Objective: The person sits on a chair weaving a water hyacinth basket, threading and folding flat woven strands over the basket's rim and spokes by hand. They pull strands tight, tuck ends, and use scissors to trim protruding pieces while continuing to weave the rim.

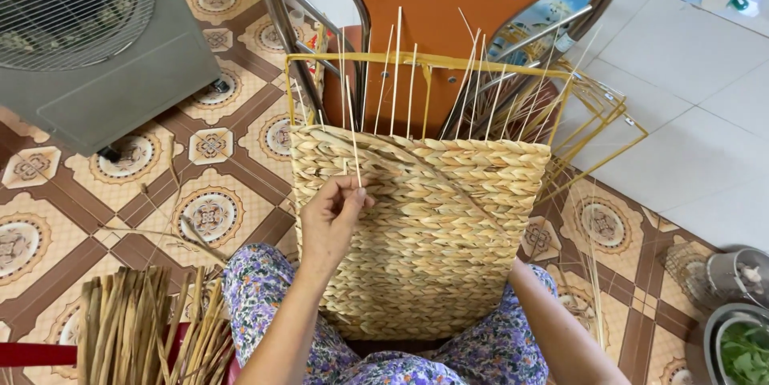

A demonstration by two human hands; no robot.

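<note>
A half-woven straw basket on a yellow wire frame stands on my lap, its thin upright stakes sticking up past the woven part. My left hand rests against the basket's left side, fingers pinched on one thin upright straw stake. My right forearm runs behind the basket's right side; that hand is hidden behind the weave.
A bundle of dried straw strands lies at the lower left. An orange metal-framed chair stands right behind the basket. A grey fan unit sits at upper left. Spare yellow wire frames lean at right. Metal bowls sit at the lower right.
</note>
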